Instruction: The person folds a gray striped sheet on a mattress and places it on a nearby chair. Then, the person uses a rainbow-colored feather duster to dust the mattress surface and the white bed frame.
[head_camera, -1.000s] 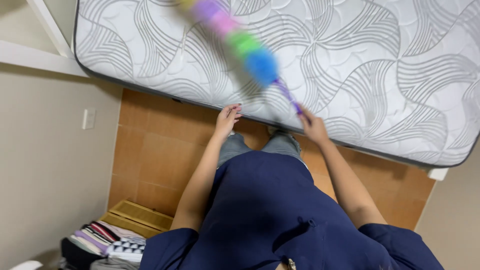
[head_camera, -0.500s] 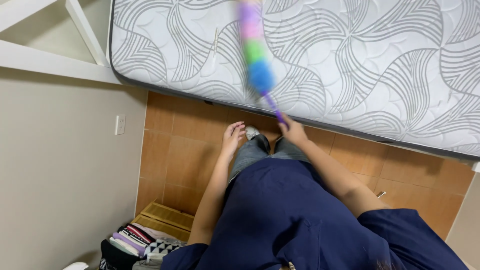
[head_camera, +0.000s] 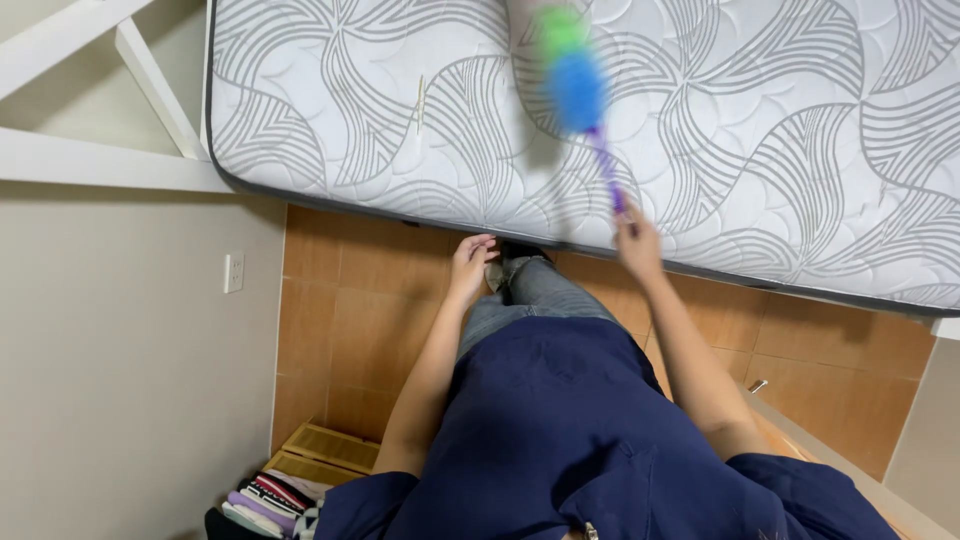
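My right hand (head_camera: 637, 240) grips the purple handle of a colourful fluffy duster (head_camera: 575, 85), whose blue and green head is blurred over the white quilted mattress (head_camera: 400, 110) with grey wave patterns. My left hand (head_camera: 471, 262) hangs below the mattress's dark edge, fingers loosely curled, holding nothing, close to my leg in grey jeans (head_camera: 530, 295). I wear a dark blue top (head_camera: 560, 430).
Orange-brown floor tiles (head_camera: 350, 310) lie beneath me. A beige wall with a white socket (head_camera: 234, 272) is on the left, white frame bars (head_camera: 110, 165) above it. A wooden crate (head_camera: 320, 452) and folded striped cloths (head_camera: 265, 500) sit at bottom left.
The duster has swung to the right across the mattress, and my right hand has moved right with it. The view has shifted, showing more of the mattress's left end.
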